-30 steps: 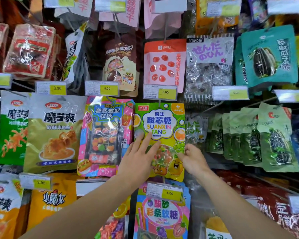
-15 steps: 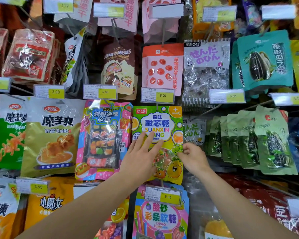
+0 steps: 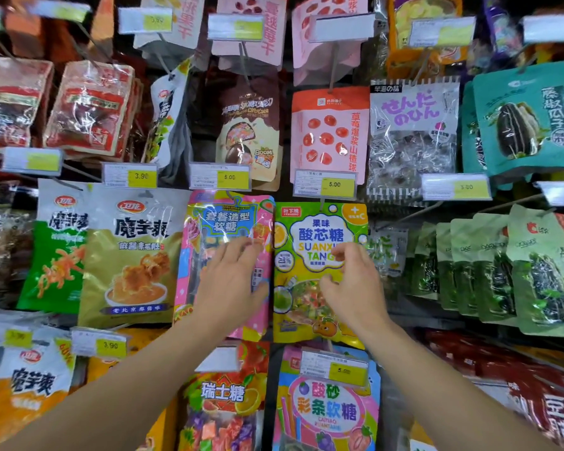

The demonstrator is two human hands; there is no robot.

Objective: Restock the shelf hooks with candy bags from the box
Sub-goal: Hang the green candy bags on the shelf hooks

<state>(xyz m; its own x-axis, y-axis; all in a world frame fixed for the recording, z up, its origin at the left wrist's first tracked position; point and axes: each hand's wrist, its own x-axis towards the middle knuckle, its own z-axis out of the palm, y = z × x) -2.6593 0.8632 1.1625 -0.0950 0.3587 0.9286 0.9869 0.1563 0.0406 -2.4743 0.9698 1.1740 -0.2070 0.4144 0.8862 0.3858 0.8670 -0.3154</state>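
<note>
Both arms are up at the shelf, hands side by side in the middle row. The left hand lies flat on the pink candy bag, fingers straight and spread, so that grip is released, just pressing on the front of the pack. The right hand is over the green and yellow candy bag hanging right beside the pink one, fingers curled in loosely (a bit blurry, and I can't tell if it's actually pinching the bag or just brushing it). Both bags hang on their hooks under the yellow price tags. Another candy bag hangs directly below, and green seed packs fill the hooks further right.
</note>
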